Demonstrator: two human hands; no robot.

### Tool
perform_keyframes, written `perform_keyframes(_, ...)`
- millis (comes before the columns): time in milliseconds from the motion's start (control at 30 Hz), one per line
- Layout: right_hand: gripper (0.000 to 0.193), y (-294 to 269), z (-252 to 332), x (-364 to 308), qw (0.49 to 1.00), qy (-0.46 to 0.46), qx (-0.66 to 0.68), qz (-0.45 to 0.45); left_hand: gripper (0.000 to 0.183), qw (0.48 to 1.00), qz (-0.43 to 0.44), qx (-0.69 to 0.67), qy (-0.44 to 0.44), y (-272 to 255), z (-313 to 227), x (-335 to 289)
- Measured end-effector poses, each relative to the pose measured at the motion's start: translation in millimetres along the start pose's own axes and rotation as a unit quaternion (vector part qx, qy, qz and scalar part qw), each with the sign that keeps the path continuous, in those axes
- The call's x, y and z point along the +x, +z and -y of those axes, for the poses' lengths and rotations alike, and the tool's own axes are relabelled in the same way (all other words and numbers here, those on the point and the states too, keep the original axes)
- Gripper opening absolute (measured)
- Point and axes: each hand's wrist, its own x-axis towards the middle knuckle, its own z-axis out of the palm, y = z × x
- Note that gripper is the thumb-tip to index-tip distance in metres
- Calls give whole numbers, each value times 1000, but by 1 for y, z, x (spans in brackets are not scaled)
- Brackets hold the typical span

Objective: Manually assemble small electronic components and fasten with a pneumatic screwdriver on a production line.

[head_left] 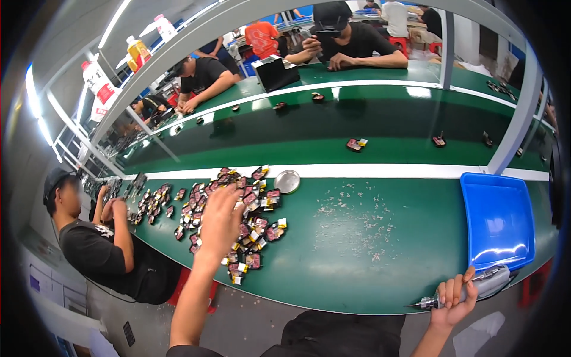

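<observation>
My left hand reaches out over a heap of small red and black parts with yellow tabs on the green bench; its fingers are spread and I cannot see anything in them. My right hand sits at the near edge of the bench, closed around a grey electric screwdriver whose tip points left. The screwdriver lies just below a blue tray.
A round metal dish sits behind the heap. A conveyor belt carries scattered small parts. A person in black works at my left, others across the belt. Fine debris speckles the bench surface.
</observation>
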Motion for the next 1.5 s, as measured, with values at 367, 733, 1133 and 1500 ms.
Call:
perform_keyframes(367,10,-3,4,-3,999,35,22,-5,12,982,114,-124,91,99,-72,46)
perform_keyframes(733,11,-1,7,-3,999,38,29,12,8,977,106,-70,172,105,-71,49)
perform_keyframes(1133,11,-1,7,-2,999,28,19,24,12,974,115,-68,182,107,-73,55)
perform_keyframes(1500,10,1,9,-5,1000,24,9,6,7,962,132,-227,70,65,-100,45)
